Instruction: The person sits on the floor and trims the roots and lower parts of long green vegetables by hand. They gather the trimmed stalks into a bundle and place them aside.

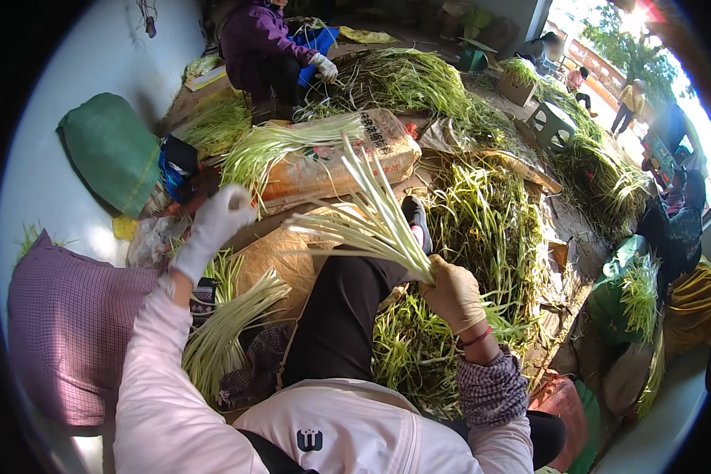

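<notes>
My right hand (pixel 455 295), in a tan glove, grips a bunch of pale long stalks (pixel 385 228) by one end; their other ends fan out up and to the left over my dark trouser leg. My left hand (pixel 224 216), in a white glove, is raised to the left, apart from the bunch; its fingers are curled, and whether they hold anything is unclear. Beyond it, a pile of pale green stalks (pixel 284 142) lies across a printed woven sack (pixel 355 157). More stalks (pixel 231 332) lie beside my leg at the lower left.
Leafy green trimmings (pixel 486 219) cover the floor at my right. A person in purple (pixel 266 47) sits ahead near a large heap of greens (pixel 409 77). A green sack (pixel 115 154) and a checked cloth bundle (pixel 77 332) stand at left. Several people and a stool (pixel 551 125) are at right.
</notes>
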`<action>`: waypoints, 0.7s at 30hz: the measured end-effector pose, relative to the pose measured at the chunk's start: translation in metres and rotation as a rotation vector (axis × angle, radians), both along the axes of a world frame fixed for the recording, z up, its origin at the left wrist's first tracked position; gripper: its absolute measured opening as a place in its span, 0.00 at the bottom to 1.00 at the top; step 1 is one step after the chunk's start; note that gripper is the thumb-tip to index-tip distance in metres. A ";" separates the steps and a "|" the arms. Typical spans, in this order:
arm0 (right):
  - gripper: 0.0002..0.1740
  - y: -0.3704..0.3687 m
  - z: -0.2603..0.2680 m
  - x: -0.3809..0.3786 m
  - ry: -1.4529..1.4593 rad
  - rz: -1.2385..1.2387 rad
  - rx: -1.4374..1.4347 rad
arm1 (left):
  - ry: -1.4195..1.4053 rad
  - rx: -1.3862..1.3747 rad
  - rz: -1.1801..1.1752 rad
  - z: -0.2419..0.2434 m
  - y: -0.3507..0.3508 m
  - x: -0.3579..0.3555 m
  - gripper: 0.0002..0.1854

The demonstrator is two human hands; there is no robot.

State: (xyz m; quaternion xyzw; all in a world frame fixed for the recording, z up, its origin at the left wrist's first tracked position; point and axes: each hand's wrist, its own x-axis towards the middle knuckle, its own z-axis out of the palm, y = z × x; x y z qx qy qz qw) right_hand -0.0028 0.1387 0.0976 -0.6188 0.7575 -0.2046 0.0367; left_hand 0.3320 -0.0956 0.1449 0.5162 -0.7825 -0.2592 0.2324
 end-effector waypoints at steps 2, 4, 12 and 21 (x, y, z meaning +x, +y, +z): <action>0.15 -0.007 -0.004 0.004 -0.008 -0.002 -0.071 | 0.280 0.482 -0.125 -0.023 0.033 0.008 0.12; 0.18 -0.015 -0.007 0.011 -0.031 -0.019 -0.089 | 0.338 0.708 -0.417 -0.046 0.083 0.006 0.13; 0.19 -0.029 -0.006 0.026 -0.174 -0.008 -0.046 | 1.017 1.297 -0.918 -0.094 0.111 -0.027 0.32; 0.16 -0.039 -0.021 0.056 -0.373 0.051 -0.175 | 0.761 0.866 -0.687 -0.074 0.100 -0.046 0.43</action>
